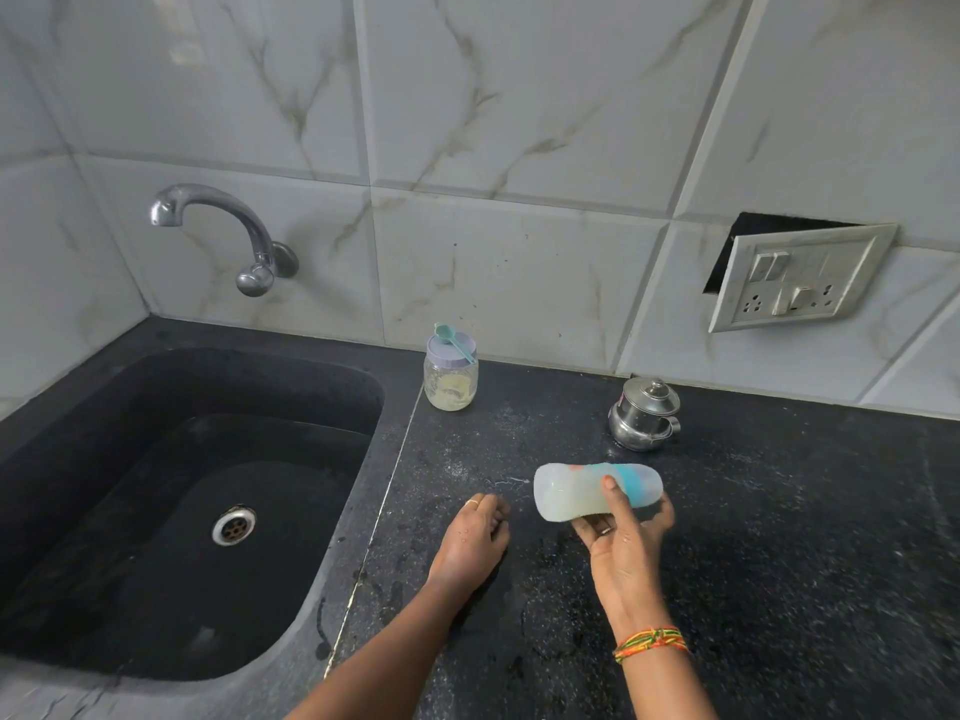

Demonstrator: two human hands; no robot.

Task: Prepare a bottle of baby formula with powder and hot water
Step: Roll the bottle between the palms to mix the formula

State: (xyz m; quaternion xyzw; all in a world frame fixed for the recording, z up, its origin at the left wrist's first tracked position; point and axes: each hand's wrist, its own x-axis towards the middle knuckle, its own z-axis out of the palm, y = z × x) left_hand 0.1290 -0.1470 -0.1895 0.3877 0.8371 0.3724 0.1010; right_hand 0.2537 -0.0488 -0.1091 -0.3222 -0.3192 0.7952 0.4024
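My right hand [623,537] grips a translucent baby bottle [571,491] that lies on its side above the black counter, its base pointing left; milky liquid shows inside and the image is blurred. My left hand [475,537] hovers palm down just left of the bottle, fingers curled, holding nothing. A glass jar of pale powder [451,387] with a lilac lid stands at the back near the wall, a teal scoop [453,339] resting on its lid. A small steel lidded pot [644,415] stands right of the jar.
A black sink [104,511] with a drain fills the left side, a chrome tap [223,226] on the wall above it. The speckled counter [805,537] has wet spots. A switch and socket plate [795,278] hangs loose from the tiled wall at the right.
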